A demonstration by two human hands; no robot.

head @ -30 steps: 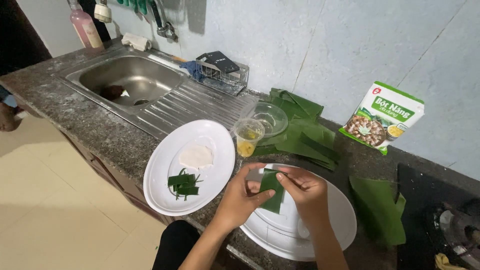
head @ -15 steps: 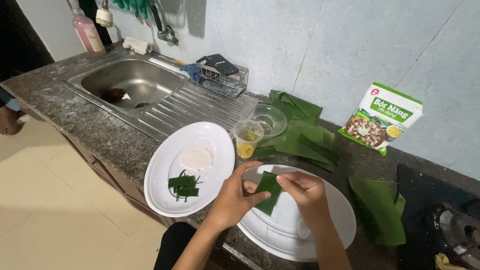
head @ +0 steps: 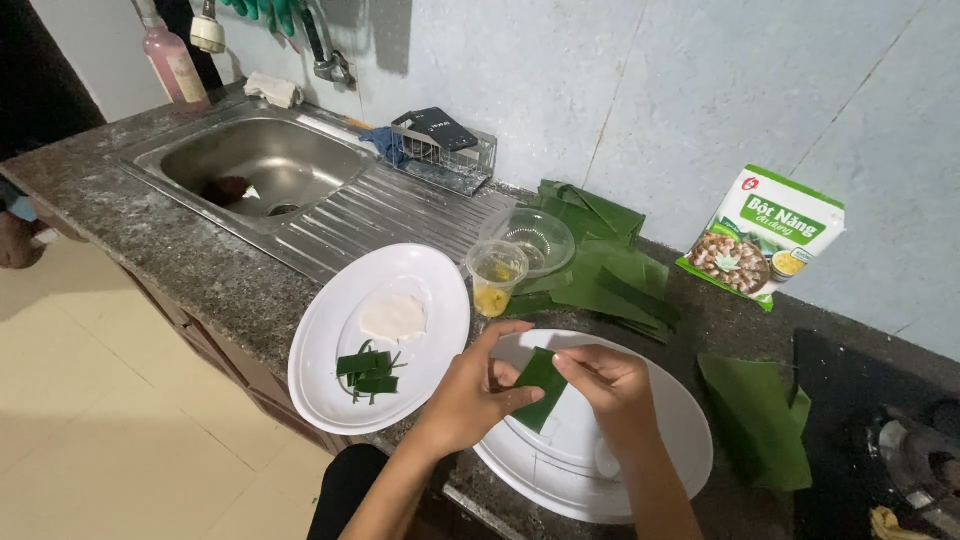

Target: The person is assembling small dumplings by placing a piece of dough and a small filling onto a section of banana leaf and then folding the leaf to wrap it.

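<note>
Stove (head: 925, 465) at far right is cut off by the frame edge, mostly dark, hard to read. Sink (head: 262, 165) at upper left holds something dark near the drain, can't tell what. Tap & hanging gloves above it are cropped at the top. Both forearms cover pt of the big oval plate (head: 670, 450) on the counter (head: 130, 225). Round plate (head: 330, 350) to its left carries a white dough disc (head: 393, 316) & a few thin leaf strips (head: 367, 372). Behind: pile of leaves (head: 610, 265), another leaf (head: 760, 420) at right, flour bag (head: 765, 235) against the wall, glass bowl (head: 540, 238), small plastic cup (head: 496, 277) w/ sth yellow inside. Left hand (head: 470, 395) & right hand (head: 610, 385) both pinch a folded leaf piece (head: 542, 388) over the oval plate, fingertips closed on its edges; its lower half shows, inner fold hidden by fingers.
</note>
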